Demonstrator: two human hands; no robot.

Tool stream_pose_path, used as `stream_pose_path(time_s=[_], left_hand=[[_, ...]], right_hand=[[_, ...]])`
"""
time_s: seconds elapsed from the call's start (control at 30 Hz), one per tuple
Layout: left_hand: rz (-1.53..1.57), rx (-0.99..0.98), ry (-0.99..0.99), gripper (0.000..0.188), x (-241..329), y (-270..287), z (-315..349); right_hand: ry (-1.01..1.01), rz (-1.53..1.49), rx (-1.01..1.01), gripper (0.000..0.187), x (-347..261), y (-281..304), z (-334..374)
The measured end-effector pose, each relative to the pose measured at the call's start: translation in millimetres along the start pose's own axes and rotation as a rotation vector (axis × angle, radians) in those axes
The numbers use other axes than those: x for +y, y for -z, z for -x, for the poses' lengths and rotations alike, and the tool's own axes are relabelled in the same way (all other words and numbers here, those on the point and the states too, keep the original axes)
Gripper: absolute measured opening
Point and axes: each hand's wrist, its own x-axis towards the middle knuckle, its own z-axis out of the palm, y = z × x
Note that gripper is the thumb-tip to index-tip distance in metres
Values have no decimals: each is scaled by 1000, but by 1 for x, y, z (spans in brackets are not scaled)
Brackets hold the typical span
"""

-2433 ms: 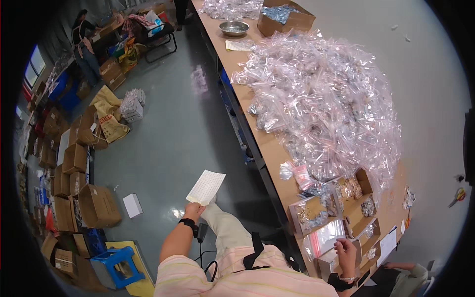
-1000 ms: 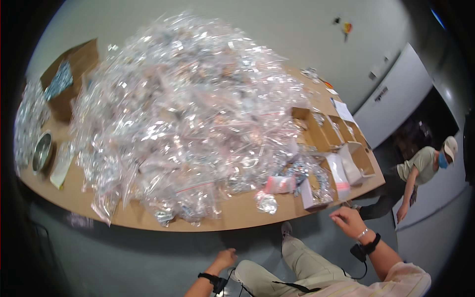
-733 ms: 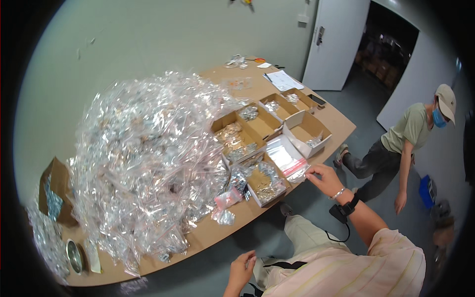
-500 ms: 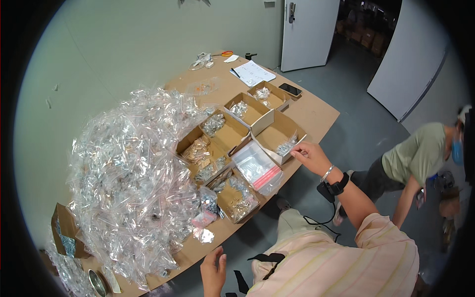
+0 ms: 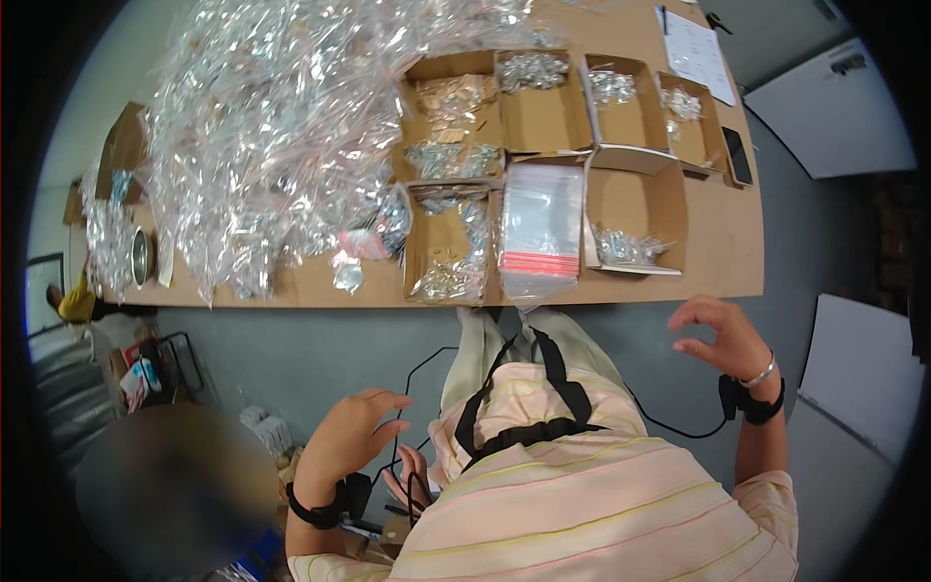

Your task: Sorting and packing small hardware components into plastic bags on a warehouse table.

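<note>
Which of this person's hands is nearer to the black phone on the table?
The right. The right hand is below the black phone in the picture, just off the near edge of the table; the left hand is much farther, lower and well to the left.

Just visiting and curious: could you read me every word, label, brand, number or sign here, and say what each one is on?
Nothing here can be read.
White rectangular paper sheet: dark marks, too small and blurred to read.
Black rectangular phone: dark screen, no text I can make out.
Flat clear plastic bags with red strips: no legible lettering.
Open brown cardboard boxes: no legible label.
</note>
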Motion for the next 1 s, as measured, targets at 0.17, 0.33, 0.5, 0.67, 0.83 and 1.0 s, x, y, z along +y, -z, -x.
stream_pose_path(time_s=[0.17,0.33,0.5,0.67,0.83,1.0], left_hand=[[-5,55,108,25,-5,3,25],[67,350,118,21,-18,9,18],[87,566,138,20,-41,8,14],[59,567,218,21,-62,-4,33],[63,621,201,21,-72,-3,46],[-23,625,156,18,-71,12,49]], right_hand=[[0,-42,-233,24,-10,-3,-14],[-122,-73,-99,15,2,-2,-37],[-103,-177,251,12,17,-2,-76],[-28,-125,169,15,12,-6,-104],[24,-69,148,18,10,-6,-120],[70,41,99,18,1,-9,-131]])
